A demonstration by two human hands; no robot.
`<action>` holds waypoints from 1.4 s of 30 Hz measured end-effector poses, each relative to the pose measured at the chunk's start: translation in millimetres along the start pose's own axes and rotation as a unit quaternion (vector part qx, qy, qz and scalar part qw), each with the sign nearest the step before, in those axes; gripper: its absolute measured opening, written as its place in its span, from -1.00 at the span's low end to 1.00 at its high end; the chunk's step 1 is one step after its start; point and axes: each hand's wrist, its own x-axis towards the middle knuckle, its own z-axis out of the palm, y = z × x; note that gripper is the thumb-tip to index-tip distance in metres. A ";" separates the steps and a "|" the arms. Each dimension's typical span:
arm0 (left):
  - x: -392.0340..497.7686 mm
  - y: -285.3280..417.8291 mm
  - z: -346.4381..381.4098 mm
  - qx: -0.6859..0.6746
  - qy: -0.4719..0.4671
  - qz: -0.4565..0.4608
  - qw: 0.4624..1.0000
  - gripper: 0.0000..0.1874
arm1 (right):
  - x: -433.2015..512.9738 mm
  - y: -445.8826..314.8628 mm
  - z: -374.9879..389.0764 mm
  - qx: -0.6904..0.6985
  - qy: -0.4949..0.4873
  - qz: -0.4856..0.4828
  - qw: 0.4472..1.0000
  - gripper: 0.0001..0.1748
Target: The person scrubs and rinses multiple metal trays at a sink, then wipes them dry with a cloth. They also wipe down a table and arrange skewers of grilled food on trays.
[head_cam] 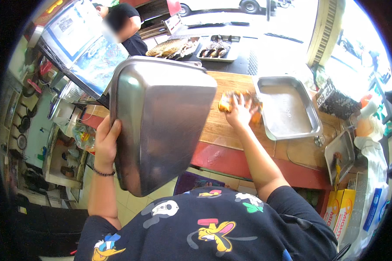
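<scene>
My left hand (pixel 107 140) grips the rim of a large, deep metal pan (pixel 170 124), which is raised and tilted with its outer base towards me. My right hand (pixel 241 112) lies with spread fingers on a bunched orange and dark cloth (pixel 226 101), pressed against the wooden countertop (pixel 222 130). The cloth is partly blurred and partly under my palm. Just right of that hand, a second metal pan (pixel 287 107) rests on the counter with its inside facing up.
Beyond the counter are a tray of skewered food (pixel 215 49) and another with a woven fan (pixel 168 48). A person (pixel 124 26) stands behind a glass case (pixel 94 58). On the right are a tip box (pixel 336 98), a smaller metal tray (pixel 339 153) and yellow boxes (pixel 341 208).
</scene>
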 end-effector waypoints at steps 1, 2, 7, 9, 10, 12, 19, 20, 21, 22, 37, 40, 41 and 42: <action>-8.8 2.1 -7.8 0.019 -0.007 0.023 1.000 -0.71 | 3.4 3.4 4.1 -0.022 -0.084 0.037 0.996 -0.05; -16.0 4.6 -14.4 0.049 -0.016 0.016 0.999 -0.72 | 7.7 6.5 7.4 -0.033 -0.085 0.046 0.995 -0.04; -27.9 7.6 -30.5 0.158 -0.032 -0.022 0.987 -0.74 | 61.5 -15.2 17.9 -0.067 -0.116 -0.038 0.990 -0.19; -22.5 2.9 -30.6 0.209 -0.030 -0.044 0.977 -0.76 | 54.8 -37.4 23.9 -0.033 -0.186 -0.153 0.970 -0.32; -20.1 -0.4 -29.3 0.208 -0.025 -0.037 0.977 -0.76 | 36.6 -49.2 28.1 -0.039 -0.192 -0.220 0.956 -0.31; -15.5 -9.2 -24.0 0.203 -0.002 -0.010 0.979 -0.78 | -19.8 -60.7 32.8 0.023 -0.195 -0.363 0.911 -0.23; -6.9 -33.8 24.2 0.267 -0.119 0.025 0.956 -0.82 | -158.5 34.3 -26.1 0.023 -0.238 -0.477 0.846 -0.19; -5.8 -39.5 37.4 0.278 -0.138 0.075 0.948 -0.83 | -165.1 55.8 -40.0 -0.005 -0.238 -0.464 0.853 -0.18; -5.7 -46.0 52.0 0.287 -0.152 0.117 0.939 -0.84 | -170.3 75.4 -52.1 -0.013 -0.234 -0.444 0.865 -0.20; -8.3 -51.7 65.1 0.297 -0.185 0.136 0.927 -0.85 | -173.7 92.7 -63.0 -0.042 -0.241 -0.427 0.871 -0.22; -75.1 -161.9 190.1 0.322 -0.346 0.381 0.794 -0.89 | -147.8 165.6 -163.7 0.771 -0.103 0.158 0.609 -0.49; -65.6 -159.7 191.0 0.296 -0.368 0.337 0.815 -0.67 | -104.6 129.8 -152.1 0.800 -0.192 0.183 0.538 -0.47; -59.7 -158.7 186.7 0.270 -0.372 0.323 0.827 -0.61 | -88.7 110.2 -143.7 0.800 -0.240 0.154 0.529 -0.47; -54.3 -158.7 178.7 0.268 -0.334 0.281 0.859 -0.43 | -72.8 84.4 -128.7 0.755 -0.197 0.156 0.606 -0.47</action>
